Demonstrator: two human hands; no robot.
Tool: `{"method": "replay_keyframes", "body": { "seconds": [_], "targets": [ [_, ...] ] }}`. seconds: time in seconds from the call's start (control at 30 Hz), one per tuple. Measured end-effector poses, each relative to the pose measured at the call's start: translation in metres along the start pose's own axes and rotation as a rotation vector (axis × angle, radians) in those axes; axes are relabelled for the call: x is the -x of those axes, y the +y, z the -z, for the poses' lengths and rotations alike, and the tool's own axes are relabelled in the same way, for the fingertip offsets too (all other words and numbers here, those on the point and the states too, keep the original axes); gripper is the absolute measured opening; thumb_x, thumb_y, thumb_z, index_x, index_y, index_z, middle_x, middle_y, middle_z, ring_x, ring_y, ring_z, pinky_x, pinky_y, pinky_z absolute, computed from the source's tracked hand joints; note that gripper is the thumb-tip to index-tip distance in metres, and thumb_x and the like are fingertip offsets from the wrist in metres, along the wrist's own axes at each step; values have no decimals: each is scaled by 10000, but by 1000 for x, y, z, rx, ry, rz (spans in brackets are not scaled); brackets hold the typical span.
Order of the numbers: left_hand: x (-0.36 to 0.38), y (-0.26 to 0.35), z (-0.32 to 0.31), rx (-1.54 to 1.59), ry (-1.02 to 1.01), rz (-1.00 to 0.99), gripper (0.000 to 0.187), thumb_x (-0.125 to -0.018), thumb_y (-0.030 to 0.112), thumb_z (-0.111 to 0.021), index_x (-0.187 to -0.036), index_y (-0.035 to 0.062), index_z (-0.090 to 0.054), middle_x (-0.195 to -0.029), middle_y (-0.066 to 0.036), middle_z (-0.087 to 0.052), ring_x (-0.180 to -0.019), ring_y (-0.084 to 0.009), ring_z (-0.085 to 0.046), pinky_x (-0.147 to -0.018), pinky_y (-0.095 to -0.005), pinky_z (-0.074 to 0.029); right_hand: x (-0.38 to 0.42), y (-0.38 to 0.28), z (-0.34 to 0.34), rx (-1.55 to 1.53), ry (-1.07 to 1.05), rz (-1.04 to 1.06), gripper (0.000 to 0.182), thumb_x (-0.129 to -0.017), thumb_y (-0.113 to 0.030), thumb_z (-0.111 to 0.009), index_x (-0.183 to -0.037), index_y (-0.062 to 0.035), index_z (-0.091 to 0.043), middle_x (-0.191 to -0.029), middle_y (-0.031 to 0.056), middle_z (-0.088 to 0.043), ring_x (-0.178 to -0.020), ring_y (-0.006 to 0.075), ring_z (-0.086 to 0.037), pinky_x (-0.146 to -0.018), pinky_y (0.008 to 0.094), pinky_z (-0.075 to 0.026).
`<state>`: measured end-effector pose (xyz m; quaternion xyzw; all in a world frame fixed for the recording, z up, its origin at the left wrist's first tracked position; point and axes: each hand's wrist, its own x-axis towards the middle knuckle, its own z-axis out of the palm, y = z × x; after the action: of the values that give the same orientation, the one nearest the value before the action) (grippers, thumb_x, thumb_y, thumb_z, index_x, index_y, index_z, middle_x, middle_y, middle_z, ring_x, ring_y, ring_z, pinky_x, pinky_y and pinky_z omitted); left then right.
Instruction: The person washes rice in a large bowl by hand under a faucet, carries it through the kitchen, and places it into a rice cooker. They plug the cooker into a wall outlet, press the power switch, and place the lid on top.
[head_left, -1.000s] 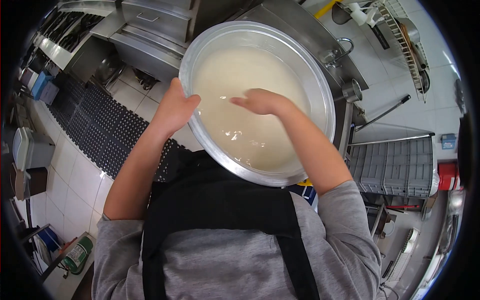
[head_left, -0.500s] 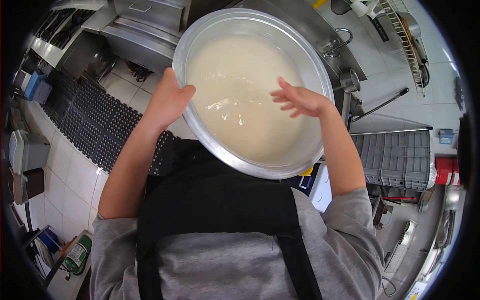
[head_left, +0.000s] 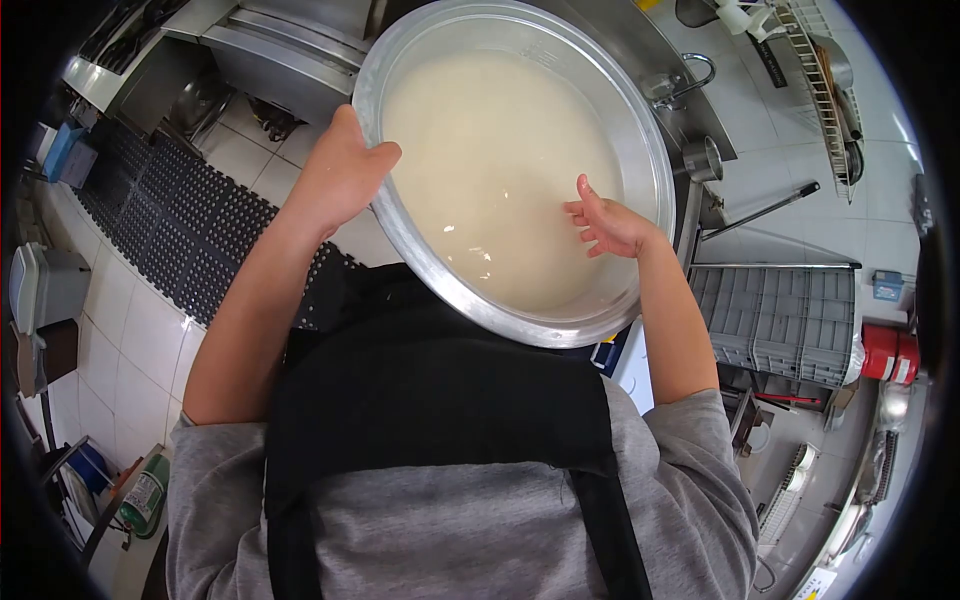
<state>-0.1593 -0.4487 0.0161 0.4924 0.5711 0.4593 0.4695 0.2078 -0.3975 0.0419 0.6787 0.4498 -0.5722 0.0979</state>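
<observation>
A large round metal pot [head_left: 648, 130] fills the upper middle of the head view, with cloudy whitish liquid [head_left: 490, 150] inside it. More of its inner wall shows on the right, where faint markings are visible. My left hand [head_left: 345, 170] is closed on the pot's left rim, thumb over the top and fingers hidden beneath. Over the right part of the liquid is my right hand [head_left: 615, 228], fingers spread and holding nothing. The liquid hides whatever lies at the bottom.
Beyond the pot is a steel sink counter with a faucet [head_left: 695, 85] and a small metal cup [head_left: 702, 159]. Grey crates [head_left: 775, 315] stand to the right. A black rubber mat [head_left: 190, 215] covers floor at left, near steel drawers [head_left: 275, 80].
The pot and my left hand sit slightly higher in view. My right hand has shifted a little down and right, its fingers more spread. Ripples on the liquid have lessened.
</observation>
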Motion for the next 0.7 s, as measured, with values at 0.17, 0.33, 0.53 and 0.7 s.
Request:
{"method": "replay_keyframes", "body": {
  "seconds": [0.17, 0.33, 0.53, 0.7],
  "targets": [
    [-2, 3, 1, -37, -44, 45, 424, -846, 41, -537, -1234, -95, -432, -1120, -151, -571, -1031, -184, -573, -888, -301, -464, 37, -33, -39, 394, 62, 234, 901, -920, -703, -247, -1411, 43, -365, -1447, 222, -393, -1336, 360, -382, -1101, 443, -298],
    [-4, 7, 1, -34, -47, 40, 423, -841, 40, -538, -1229, -95, -438, -1123, -150, -570, -1030, -183, -572, -887, -296, -462, 62, -48, -112, 561, -194, 558, 734, -989, -588, -235, -1358, 5, -460, -1372, 216, -492, -1258, 343, -480, -1077, 357, -343],
    [-7, -1, 0, -35, -28, 1, 417, -831, 78, -551, -1185, -112, -440, -1077, -206, -589, -975, -248, -608, -840, -338, -484, 46, -66, -77, 360, -288, 342, 856, -924, -705, -156, -1394, -52, -450, -1416, 176, -460, -1293, 316, -463, -1077, 421, -345],
    [-5, -1, 0, -37, -8, -37, 411, -822, 109, -558, -1136, -130, -442, -1026, -258, -608, -928, -315, -640, -802, -375, -501, -16, -116, 39, 138, -35, 233, 1041, -804, -844, -137, -1468, -62, -316, -1502, 178, -327, -1338, 445, -349, -1092, 597, -230]
  ]
}}
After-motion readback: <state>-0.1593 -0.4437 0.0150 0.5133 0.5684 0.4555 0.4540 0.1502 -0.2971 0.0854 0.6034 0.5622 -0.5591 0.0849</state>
